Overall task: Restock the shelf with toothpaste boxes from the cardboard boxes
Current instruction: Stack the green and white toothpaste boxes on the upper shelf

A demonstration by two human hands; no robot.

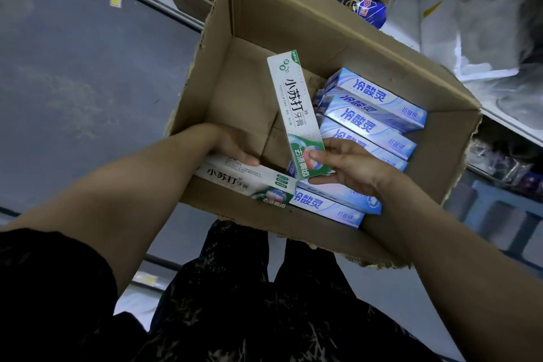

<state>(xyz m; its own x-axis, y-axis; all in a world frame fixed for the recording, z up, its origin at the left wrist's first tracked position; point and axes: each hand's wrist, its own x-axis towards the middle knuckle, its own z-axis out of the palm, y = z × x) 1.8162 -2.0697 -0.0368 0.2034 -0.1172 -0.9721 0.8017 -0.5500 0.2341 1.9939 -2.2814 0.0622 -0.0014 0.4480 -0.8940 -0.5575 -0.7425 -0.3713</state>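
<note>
Two green-white toothpaste boxes in hand, both within the cardboard box (293,3). Right hand (346,164): fingers pinch the lower end of the raised green box (293,109), long axis toward 12 o'clock. Left hand (235,150): fingers clamped on the end of the flat green box (246,182), at the carton's 7 o'clock. Blue toothpaste boxes (376,114) stacked from 2 to 5 o'clock. Shelf (514,126) with bagged goods (367,6) at 1–3 o'clock; grey floor (73,82) at 9.

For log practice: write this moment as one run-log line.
left hand: grips lying green box | right hand: pinches raised green box | blue boxes: in carton
</note>
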